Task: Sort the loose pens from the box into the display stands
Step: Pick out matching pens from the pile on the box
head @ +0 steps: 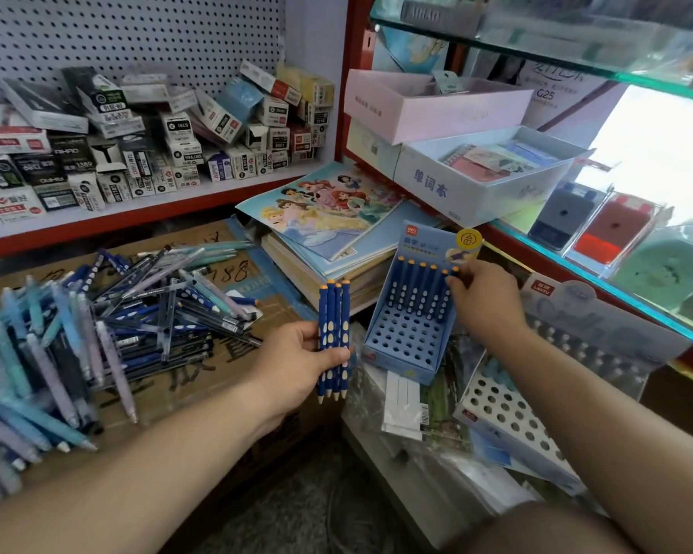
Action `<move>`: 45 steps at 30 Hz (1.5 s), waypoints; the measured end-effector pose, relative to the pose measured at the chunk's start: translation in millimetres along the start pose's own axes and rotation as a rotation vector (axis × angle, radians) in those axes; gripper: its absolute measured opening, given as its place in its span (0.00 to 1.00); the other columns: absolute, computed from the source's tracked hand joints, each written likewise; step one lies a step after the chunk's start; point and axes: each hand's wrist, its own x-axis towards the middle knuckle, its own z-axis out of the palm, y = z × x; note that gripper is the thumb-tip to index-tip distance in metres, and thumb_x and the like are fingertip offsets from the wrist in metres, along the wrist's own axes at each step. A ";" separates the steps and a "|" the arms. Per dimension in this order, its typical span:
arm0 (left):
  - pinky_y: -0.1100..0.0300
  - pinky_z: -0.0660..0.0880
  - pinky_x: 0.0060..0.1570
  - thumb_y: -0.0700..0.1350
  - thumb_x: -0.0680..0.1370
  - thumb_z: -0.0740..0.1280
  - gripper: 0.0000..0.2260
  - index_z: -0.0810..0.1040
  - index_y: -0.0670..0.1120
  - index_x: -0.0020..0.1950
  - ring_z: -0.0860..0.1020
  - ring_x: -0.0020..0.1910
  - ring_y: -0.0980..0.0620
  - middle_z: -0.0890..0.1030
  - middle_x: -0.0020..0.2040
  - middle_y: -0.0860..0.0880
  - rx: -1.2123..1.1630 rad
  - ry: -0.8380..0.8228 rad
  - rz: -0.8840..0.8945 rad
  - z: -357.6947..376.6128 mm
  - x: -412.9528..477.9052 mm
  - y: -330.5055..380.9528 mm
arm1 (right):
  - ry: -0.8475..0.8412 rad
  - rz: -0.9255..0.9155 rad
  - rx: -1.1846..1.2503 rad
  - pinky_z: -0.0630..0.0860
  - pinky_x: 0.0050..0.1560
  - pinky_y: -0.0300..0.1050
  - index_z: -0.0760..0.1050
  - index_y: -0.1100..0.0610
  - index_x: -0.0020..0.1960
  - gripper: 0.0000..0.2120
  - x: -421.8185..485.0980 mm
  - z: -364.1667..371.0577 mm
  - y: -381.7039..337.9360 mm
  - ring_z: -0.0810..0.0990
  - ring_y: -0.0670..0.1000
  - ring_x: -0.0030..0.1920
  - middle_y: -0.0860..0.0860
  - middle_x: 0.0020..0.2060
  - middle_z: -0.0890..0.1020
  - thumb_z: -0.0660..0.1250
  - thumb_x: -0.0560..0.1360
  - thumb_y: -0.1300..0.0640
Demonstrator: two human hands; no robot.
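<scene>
My left hand (pixel 297 363) grips a bundle of several dark blue pens with orange caps (pixel 334 313), held upright. My right hand (pixel 483 299) pinches the top of one dark blue pen (pixel 451 279) standing at the right end of the back row of the blue display stand (pixel 407 343). Several matching pens (pixel 415 289) stand in that back row; the front holes are bare. A heap of loose blue, purple and teal pens (pixel 109 313) lies on flattened cardboard (pixel 237 365) at the left. A second, white-topped display stand (pixel 513 417) lies at the lower right.
A shelf with many small pen boxes (pixel 145 141) runs along the back left under a pegboard. A stack of princess-cover notebooks (pixel 329 217) lies behind the blue stand. Pale boxes (pixel 477 181) and a glass counter (pixel 617 249) stand at the right.
</scene>
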 end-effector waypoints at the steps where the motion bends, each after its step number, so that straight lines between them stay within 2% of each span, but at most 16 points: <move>1: 0.41 0.81 0.57 0.34 0.75 0.75 0.10 0.84 0.48 0.52 0.86 0.49 0.47 0.88 0.46 0.47 0.000 0.000 -0.002 0.2 -0.4 0.3 | 0.000 0.012 0.000 0.72 0.38 0.45 0.79 0.58 0.50 0.07 1.3 0.3 0.1 0.78 0.50 0.39 0.53 0.41 0.81 0.65 0.82 0.56; 5: 0.42 0.81 0.58 0.34 0.75 0.74 0.10 0.83 0.48 0.52 0.86 0.49 0.47 0.88 0.47 0.47 0.007 -0.001 -0.007 0.0 -0.9 0.3 | -0.007 0.058 0.031 0.66 0.31 0.40 0.77 0.56 0.47 0.05 3.0 3.2 4.8 0.75 0.45 0.37 0.51 0.40 0.80 0.66 0.81 0.57; 7: 0.41 0.81 0.58 0.34 0.75 0.74 0.10 0.83 0.47 0.52 0.86 0.49 0.47 0.88 0.47 0.47 0.007 -0.004 -0.012 -0.2 -0.9 0.0 | 0.019 0.084 0.121 0.68 0.34 0.42 0.75 0.54 0.50 0.03 2.6 4.0 6.4 0.75 0.45 0.39 0.49 0.42 0.79 0.68 0.80 0.55; 9: 0.42 0.80 0.58 0.35 0.75 0.74 0.10 0.83 0.47 0.52 0.86 0.49 0.48 0.88 0.46 0.47 0.010 -0.005 -0.015 -0.3 -0.8 0.1 | 0.061 0.078 0.159 0.71 0.40 0.44 0.75 0.53 0.53 0.06 2.8 4.7 6.0 0.77 0.48 0.42 0.49 0.44 0.79 0.69 0.79 0.53; 15: 0.43 0.81 0.57 0.34 0.75 0.74 0.10 0.83 0.48 0.52 0.86 0.48 0.49 0.88 0.46 0.48 0.018 -0.006 -0.015 1.4 -0.6 0.6 | 0.120 -0.014 0.066 0.79 0.48 0.51 0.78 0.54 0.56 0.06 8.4 8.5 7.9 0.80 0.52 0.46 0.51 0.47 0.81 0.67 0.80 0.57; 20: 0.42 0.81 0.57 0.35 0.75 0.74 0.10 0.83 0.47 0.53 0.86 0.49 0.49 0.88 0.46 0.48 0.022 -0.014 -0.017 2.2 -0.5 1.2 | 0.047 0.026 -0.034 0.79 0.46 0.50 0.78 0.55 0.55 0.05 7.0 5.7 8.0 0.80 0.53 0.44 0.52 0.43 0.82 0.67 0.80 0.57; 24: 0.40 0.80 0.58 0.34 0.75 0.74 0.11 0.83 0.46 0.54 0.86 0.50 0.46 0.88 0.48 0.46 0.012 -0.022 -0.018 0.2 -0.6 2.3 | 0.095 -0.029 0.135 0.75 0.40 0.44 0.77 0.53 0.59 0.10 -7.7 -12.4 -19.5 0.80 0.48 0.44 0.48 0.46 0.82 0.68 0.80 0.53; 26: 0.39 0.79 0.59 0.34 0.75 0.74 0.11 0.83 0.45 0.55 0.86 0.52 0.44 0.87 0.49 0.45 -0.006 -0.035 -0.018 -1.7 -0.4 2.4 | -0.045 -0.089 0.333 0.79 0.41 0.41 0.79 0.51 0.57 0.07 -23.7 -20.2 -42.9 0.81 0.45 0.42 0.46 0.44 0.82 0.69 0.80 0.51; 28: 0.39 0.79 0.60 0.34 0.75 0.74 0.11 0.83 0.45 0.56 0.86 0.52 0.44 0.87 0.50 0.44 -0.007 -0.055 -0.013 -2.8 -1.8 3.3 | -0.335 -0.152 0.487 0.81 0.40 0.37 0.80 0.50 0.56 0.08 -42.9 -19.8 -64.2 0.83 0.43 0.40 0.46 0.44 0.84 0.70 0.79 0.50; 30: 0.40 0.79 0.60 0.33 0.75 0.73 0.12 0.83 0.45 0.56 0.85 0.53 0.44 0.87 0.50 0.45 0.007 -0.073 0.007 -3.2 -2.8 4.1 | -0.537 -0.203 0.526 0.81 0.39 0.37 0.80 0.54 0.59 0.11 -54.7 -10.7 -76.2 0.85 0.44 0.41 0.49 0.45 0.86 0.72 0.78 0.53; 31: 0.40 0.79 0.60 0.33 0.76 0.73 0.12 0.83 0.46 0.55 0.85 0.53 0.45 0.87 0.50 0.45 0.018 -0.081 0.016 -3.4 -3.4 4.3 | -0.560 -0.219 0.526 0.82 0.39 0.39 0.81 0.56 0.58 0.10 -57.1 -5.1 -78.7 0.85 0.45 0.40 0.50 0.44 0.86 0.72 0.78 0.55; 34: 0.41 0.79 0.60 0.33 0.76 0.73 0.11 0.84 0.46 0.54 0.86 0.52 0.45 0.88 0.49 0.46 0.043 -0.089 0.032 -3.9 -4.3 4.5 | -0.527 -0.224 0.509 0.84 0.41 0.45 0.83 0.59 0.52 0.05 -56.9 3.7 -80.3 0.85 0.49 0.36 0.53 0.38 0.86 0.71 0.79 0.58; 36: 0.42 0.80 0.60 0.33 0.76 0.73 0.11 0.84 0.46 0.54 0.86 0.51 0.46 0.88 0.48 0.46 0.049 -0.070 0.045 -4.6 -3.4 4.2 | -0.496 -0.209 0.529 0.84 0.42 0.46 0.82 0.59 0.49 0.04 -54.7 3.9 -80.6 0.85 0.52 0.38 0.56 0.39 0.86 0.72 0.78 0.58; 38: 0.43 0.80 0.59 0.34 0.75 0.74 0.09 0.84 0.45 0.52 0.86 0.50 0.45 0.88 0.47 0.46 0.050 -0.021 0.057 -6.7 -1.7 4.4 | -0.369 -0.165 0.558 0.84 0.42 0.44 0.81 0.58 0.48 0.04 -46.2 3.5 -76.6 0.85 0.52 0.40 0.56 0.40 0.86 0.72 0.78 0.57; 42: 0.43 0.81 0.57 0.36 0.76 0.74 0.08 0.83 0.47 0.51 0.86 0.49 0.44 0.87 0.45 0.46 0.054 0.035 0.061 -13.0 0.4 3.2 | 0.009 -0.061 0.435 0.83 0.50 0.52 0.81 0.54 0.51 0.06 -16.9 13.5 -50.1 0.83 0.50 0.44 0.49 0.42 0.84 0.71 0.79 0.52; 45: 0.44 0.82 0.56 0.37 0.76 0.75 0.08 0.83 0.48 0.51 0.86 0.47 0.46 0.87 0.44 0.47 0.079 0.030 0.066 -15.0 1.0 1.1 | 0.069 -0.040 0.317 0.81 0.54 0.51 0.82 0.55 0.55 0.09 -12.4 21.8 -39.4 0.81 0.48 0.47 0.48 0.45 0.83 0.70 0.79 0.51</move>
